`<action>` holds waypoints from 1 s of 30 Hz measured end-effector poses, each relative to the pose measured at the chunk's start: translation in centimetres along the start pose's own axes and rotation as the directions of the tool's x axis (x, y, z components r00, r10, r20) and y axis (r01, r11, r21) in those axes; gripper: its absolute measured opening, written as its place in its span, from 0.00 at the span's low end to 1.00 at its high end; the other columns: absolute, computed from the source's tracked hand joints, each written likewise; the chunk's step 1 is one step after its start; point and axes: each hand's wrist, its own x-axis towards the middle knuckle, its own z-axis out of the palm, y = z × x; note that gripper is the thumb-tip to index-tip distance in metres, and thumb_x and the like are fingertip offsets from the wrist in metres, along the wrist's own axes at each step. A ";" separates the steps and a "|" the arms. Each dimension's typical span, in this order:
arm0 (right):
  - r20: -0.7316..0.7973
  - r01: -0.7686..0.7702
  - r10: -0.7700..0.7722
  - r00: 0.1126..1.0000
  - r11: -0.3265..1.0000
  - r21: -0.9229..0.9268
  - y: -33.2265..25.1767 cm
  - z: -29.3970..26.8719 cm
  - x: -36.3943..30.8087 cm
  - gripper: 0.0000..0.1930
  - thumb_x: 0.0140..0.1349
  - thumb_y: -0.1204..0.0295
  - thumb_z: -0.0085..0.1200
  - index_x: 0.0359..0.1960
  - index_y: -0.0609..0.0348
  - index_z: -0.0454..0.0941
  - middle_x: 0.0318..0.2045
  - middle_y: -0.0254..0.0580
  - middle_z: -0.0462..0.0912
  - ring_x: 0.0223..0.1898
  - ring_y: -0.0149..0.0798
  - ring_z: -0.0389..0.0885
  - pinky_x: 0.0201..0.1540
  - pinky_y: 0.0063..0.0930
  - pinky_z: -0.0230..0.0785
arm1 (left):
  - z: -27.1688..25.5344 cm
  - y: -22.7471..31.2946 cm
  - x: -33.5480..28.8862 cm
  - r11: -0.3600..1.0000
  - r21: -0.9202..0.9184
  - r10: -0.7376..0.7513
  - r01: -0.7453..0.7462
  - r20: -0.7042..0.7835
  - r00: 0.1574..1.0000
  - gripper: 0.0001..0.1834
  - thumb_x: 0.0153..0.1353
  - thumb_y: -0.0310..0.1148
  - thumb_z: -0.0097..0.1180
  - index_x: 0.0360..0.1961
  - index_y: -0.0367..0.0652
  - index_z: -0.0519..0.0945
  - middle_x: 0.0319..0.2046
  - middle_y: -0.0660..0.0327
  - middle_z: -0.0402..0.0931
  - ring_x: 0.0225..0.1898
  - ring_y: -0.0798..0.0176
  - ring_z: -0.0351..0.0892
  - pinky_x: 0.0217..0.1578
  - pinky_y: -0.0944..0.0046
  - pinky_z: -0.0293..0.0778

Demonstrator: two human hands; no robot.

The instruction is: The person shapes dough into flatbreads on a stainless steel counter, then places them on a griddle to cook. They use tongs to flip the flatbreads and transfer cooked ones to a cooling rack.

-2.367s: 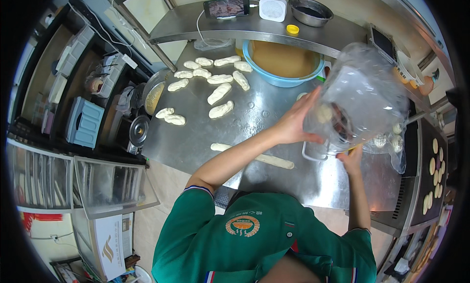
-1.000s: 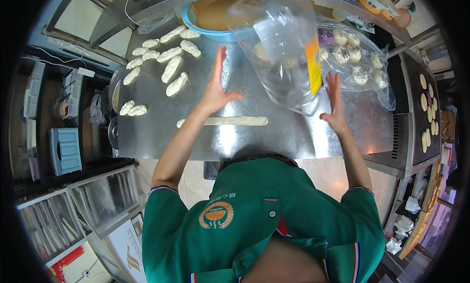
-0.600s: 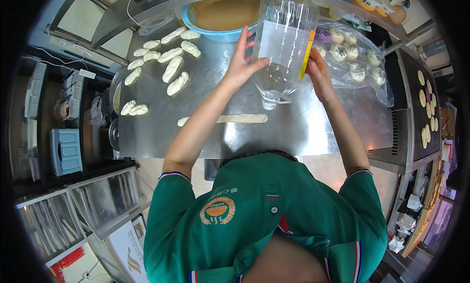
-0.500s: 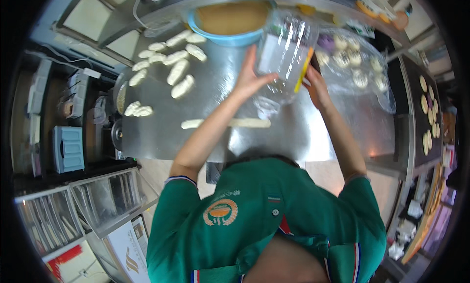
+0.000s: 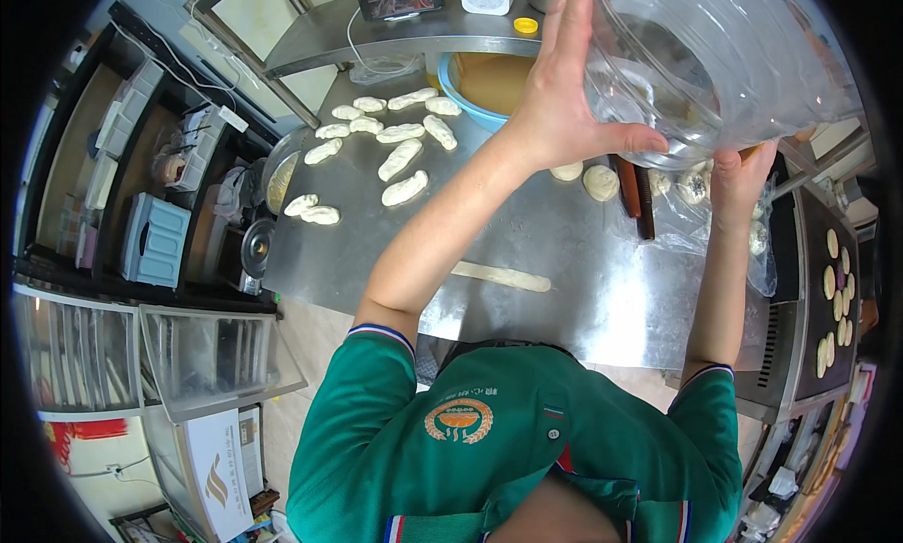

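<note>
A large clear plastic jar [image 5: 729, 63] is raised tilted at the upper right, its rounded ridged end toward me. My left hand [image 5: 576, 101] grips its left side, thumb pressed along the lower rim. My right hand [image 5: 743, 176] supports it from below on the right, its fingers partly hidden behind the plastic. Part of the jar runs out toward the picture's dark rim. Beneath it, a reddish-brown rod [image 5: 628, 186] and a dark rod [image 5: 645, 204] lie beside round dough balls [image 5: 601, 183]. A dough strip [image 5: 503, 277] lies below my left forearm.
Several twisted dough pieces [image 5: 400, 159] rest on the steel table [image 5: 451, 228]. Behind stand a blue basin [image 5: 450, 82] of brownish contents and a shelf holding a phone [image 5: 402, 0] and yellow lid [image 5: 526, 25]. A griddle [image 5: 811, 308] with dough pieces is at right.
Both hands have lifted the jar up and to the right, turning its end toward me. The rods and dough balls have come into sight below it. The head view has shifted.
</note>
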 end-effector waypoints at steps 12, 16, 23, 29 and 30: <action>0.381 -0.339 0.399 0.834 0.916 -0.216 10.0 -3.4 -18.7 0.70 0.33 0.39 0.76 0.72 0.62 0.45 0.67 0.49 0.60 0.68 0.42 0.59 0.68 0.40 0.54 | -2.0 -6.2 -18.4 0.840 -0.159 -0.408 0.519 0.448 0.796 0.82 0.29 0.54 0.82 0.75 0.42 0.33 0.75 0.45 0.40 0.75 0.45 0.44 0.72 0.50 0.47; 0.260 -0.359 0.395 0.881 0.916 -0.177 6.1 -1.0 -9.3 0.67 0.35 0.38 0.75 0.70 0.65 0.48 0.61 0.46 0.66 0.62 0.40 0.67 0.63 0.36 0.61 | 0.8 -4.2 -9.2 0.742 -0.432 -0.330 0.513 0.432 0.840 0.81 0.29 0.53 0.82 0.75 0.43 0.34 0.74 0.45 0.45 0.75 0.51 0.46 0.72 0.53 0.49; 0.174 0.011 -0.005 0.985 0.999 -0.031 0.0 -1.9 0.9 0.62 0.33 0.34 0.73 0.63 0.64 0.57 0.56 0.42 0.70 0.55 0.37 0.73 0.57 0.34 0.68 | -1.1 -2.9 -0.5 0.750 -0.457 -0.283 0.478 0.432 0.857 0.79 0.33 0.50 0.82 0.75 0.41 0.34 0.73 0.46 0.46 0.74 0.48 0.46 0.71 0.54 0.50; 0.371 -0.419 0.436 0.820 0.899 -0.132 6.2 -1.3 -15.1 0.75 0.36 0.29 0.67 0.76 0.54 0.30 0.75 0.54 0.46 0.73 0.47 0.53 0.72 0.41 0.47 | -1.2 -4.3 -18.0 0.464 -0.333 -0.622 0.821 0.537 0.570 0.61 0.56 0.77 0.43 0.76 0.49 0.34 0.76 0.50 0.38 0.76 0.45 0.39 0.71 0.37 0.41; 0.364 -0.405 0.393 0.845 0.913 -0.046 7.0 -1.2 -16.4 0.74 0.39 0.31 0.67 0.75 0.58 0.29 0.75 0.54 0.43 0.76 0.46 0.41 0.74 0.42 0.40 | -0.5 -5.0 -18.4 0.458 -0.406 -0.612 0.791 0.501 0.612 0.61 0.54 0.80 0.37 0.76 0.53 0.34 0.76 0.52 0.38 0.76 0.45 0.39 0.70 0.35 0.39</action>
